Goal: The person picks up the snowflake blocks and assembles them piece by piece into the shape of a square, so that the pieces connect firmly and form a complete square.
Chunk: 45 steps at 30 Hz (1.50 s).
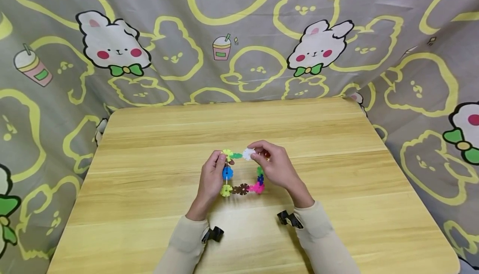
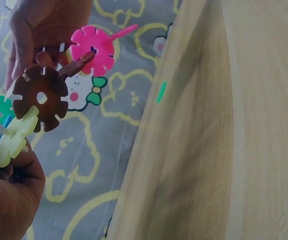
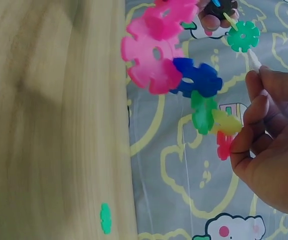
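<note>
Plastic snowflake discs, slotted together in many colours, form a squarish ring held up over the table. My left hand [image 1: 213, 174] grips its left side by the yellow-green corner disc [image 1: 227, 155], above a blue disc [image 1: 227, 173]. On the far side, my right hand [image 1: 276, 166] pinches a white disc [image 1: 248, 154] between thumb and fingers, beside a green disc [image 1: 236, 156]. The near side carries a brown disc [image 2: 41, 97] and a pink disc [image 2: 95, 50]. Down the right run a dark blue disc [image 3: 197, 79] and a red disc [image 3: 224, 145], partly behind my right fingers.
The wooden table [image 1: 149, 207] spreads out beneath both hands. A loose green disc [image 3: 106, 218] lies on it near the edge in the right wrist view. A patterned grey curtain [image 1: 254, 24] hangs behind and along both sides.
</note>
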### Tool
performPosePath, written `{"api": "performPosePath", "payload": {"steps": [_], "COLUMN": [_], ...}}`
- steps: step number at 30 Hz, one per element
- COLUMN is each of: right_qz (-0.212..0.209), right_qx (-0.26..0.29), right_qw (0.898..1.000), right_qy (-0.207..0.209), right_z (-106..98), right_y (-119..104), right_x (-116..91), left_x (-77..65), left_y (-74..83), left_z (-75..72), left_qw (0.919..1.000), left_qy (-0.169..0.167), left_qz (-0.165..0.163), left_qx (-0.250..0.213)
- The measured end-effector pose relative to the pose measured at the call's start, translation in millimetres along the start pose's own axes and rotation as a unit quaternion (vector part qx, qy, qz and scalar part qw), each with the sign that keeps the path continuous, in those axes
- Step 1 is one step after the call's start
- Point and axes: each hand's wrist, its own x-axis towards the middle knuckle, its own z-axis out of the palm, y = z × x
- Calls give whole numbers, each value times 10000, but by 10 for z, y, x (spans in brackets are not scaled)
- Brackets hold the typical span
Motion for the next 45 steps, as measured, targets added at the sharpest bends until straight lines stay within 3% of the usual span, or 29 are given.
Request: {"api": "performPosePath", "payload": {"steps": [26,37,45], "right_qz": [-51,202,-52], "right_qx": [133,248,102], "right_qw": [9999,9994,9996], "right_qy": [32,123,241], "right_z": [7,44,75], "right_y": [16,53,42], "right_x": [-43,-47,-50], "left_x": [-1,-5,-5], "left_y": [-8,-19,-25], "left_z": [17,25,42], "left_qw": [9999,9999,9998], "left_qy": [48,12,-3], "left_qz": [-60,-11,-120], "left_qx": [144,114,154]}}
